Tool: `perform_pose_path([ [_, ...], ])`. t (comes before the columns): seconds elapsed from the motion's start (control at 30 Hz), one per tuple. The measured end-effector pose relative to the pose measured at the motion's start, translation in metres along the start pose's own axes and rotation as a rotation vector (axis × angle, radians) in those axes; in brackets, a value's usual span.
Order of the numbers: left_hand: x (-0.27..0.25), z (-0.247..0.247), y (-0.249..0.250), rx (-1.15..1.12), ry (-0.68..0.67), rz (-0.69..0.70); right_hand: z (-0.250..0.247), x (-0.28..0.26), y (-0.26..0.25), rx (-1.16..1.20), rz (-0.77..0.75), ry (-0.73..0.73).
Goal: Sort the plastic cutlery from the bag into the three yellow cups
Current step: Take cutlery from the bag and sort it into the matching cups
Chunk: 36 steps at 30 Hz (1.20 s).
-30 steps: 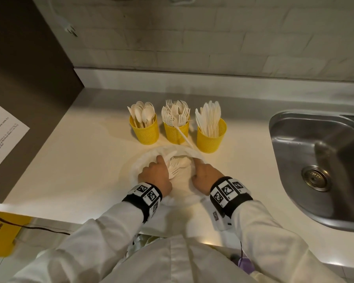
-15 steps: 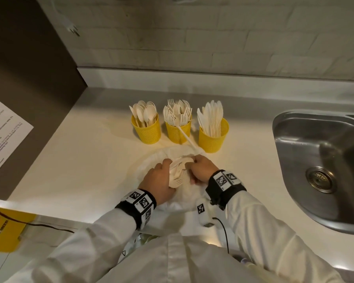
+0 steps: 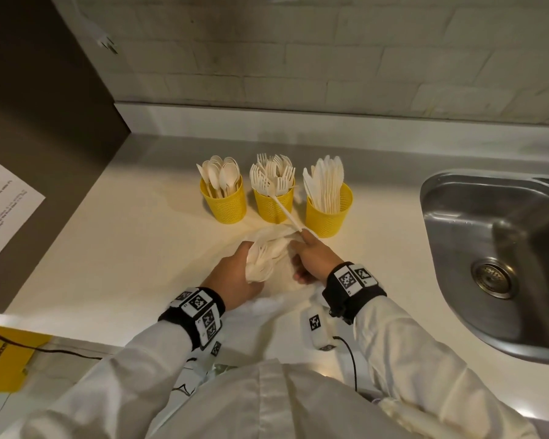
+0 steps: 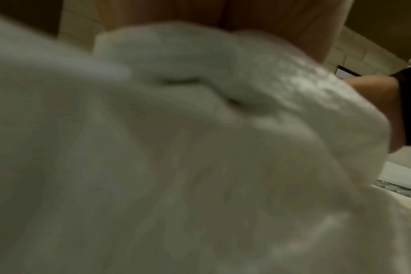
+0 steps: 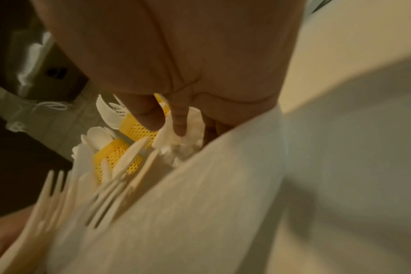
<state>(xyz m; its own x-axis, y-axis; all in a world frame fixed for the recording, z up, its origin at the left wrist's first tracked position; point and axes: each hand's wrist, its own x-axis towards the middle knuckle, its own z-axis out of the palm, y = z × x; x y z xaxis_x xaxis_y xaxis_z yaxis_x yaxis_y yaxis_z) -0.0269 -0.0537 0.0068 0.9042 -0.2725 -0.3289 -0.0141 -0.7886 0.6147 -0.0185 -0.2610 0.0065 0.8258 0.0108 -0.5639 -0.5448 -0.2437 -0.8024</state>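
Three yellow cups stand in a row on the counter: spoons, forks, knives. One fork leans out of the middle cup, its handle reaching down to my right hand. The translucent white bag lies in front of the cups. My left hand grips it bunched round a bundle of forks. In the right wrist view my right hand's fingers pinch the bag's edge, with the forks beside it. The blurred bag fills the left wrist view.
A steel sink is set into the counter at the right. A printed sheet hangs on the dark panel at the left. The tiled wall runs close behind the cups. A small tagged device on a cable hangs under my right wrist.
Both hands have drawn together and gathered the flat bag. The left hand now bunches the forks, and the right hand has moved up to the bag's far edge near the cups.
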Motion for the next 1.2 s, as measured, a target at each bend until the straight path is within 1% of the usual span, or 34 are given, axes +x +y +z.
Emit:
perform_pose_path([
  [0.1, -0.002, 0.0, 0.0, 0.084, -0.045, 0.014, -0.001, -0.001, -0.003, 0.054, 0.014, 0.024],
  [0.3, -0.001, 0.01, 0.013, 0.291, -0.023, 0.025, 0.0, 0.006, -0.007, -0.045, 0.015, 0.016],
  [0.37, 0.0, 0.008, 0.014, 0.286, -0.03, 0.008, 0.001, 0.008, -0.008, -0.052, 0.028, 0.032],
  [0.43, 0.001, 0.003, 0.012, 0.202, -0.046, -0.011, -0.001, 0.008, -0.009, -0.012, 0.041, 0.046],
  [0.5, 0.0, -0.004, 0.007, 0.098, -0.051, -0.007, -0.001, 0.007, -0.01, 0.073, 0.089, 0.06],
  [0.6, -0.002, -0.012, 0.002, 0.004, -0.018, 0.011, -0.002, 0.008, -0.012, 0.113, 0.134, 0.048],
  [0.7, -0.006, -0.015, 0.006, -0.066, 0.019, 0.01, 0.0, 0.009, -0.018, -0.04, 0.069, -0.013],
  [0.8, -0.007, -0.018, 0.009, -0.149, 0.059, 0.016, 0.002, 0.009, -0.019, -0.149, -0.026, -0.024],
  [0.9, -0.007, -0.026, 0.008, -0.242, 0.145, -0.025, 0.002, 0.008, -0.016, -0.219, -0.064, -0.033],
  [0.97, -0.007, -0.031, 0.007, -0.344, 0.208, -0.029, 0.001, 0.004, -0.016, -0.304, -0.076, -0.044],
  [1.13, -0.009, -0.041, 0.006, -0.542, 0.327, -0.031, 0.006, -0.004, -0.012, -0.541, -0.133, -0.003],
  [1.2, -0.009, -0.045, 0.006, -0.673, 0.351, -0.032, 0.008, -0.006, -0.009, -0.639, -0.175, 0.037],
])
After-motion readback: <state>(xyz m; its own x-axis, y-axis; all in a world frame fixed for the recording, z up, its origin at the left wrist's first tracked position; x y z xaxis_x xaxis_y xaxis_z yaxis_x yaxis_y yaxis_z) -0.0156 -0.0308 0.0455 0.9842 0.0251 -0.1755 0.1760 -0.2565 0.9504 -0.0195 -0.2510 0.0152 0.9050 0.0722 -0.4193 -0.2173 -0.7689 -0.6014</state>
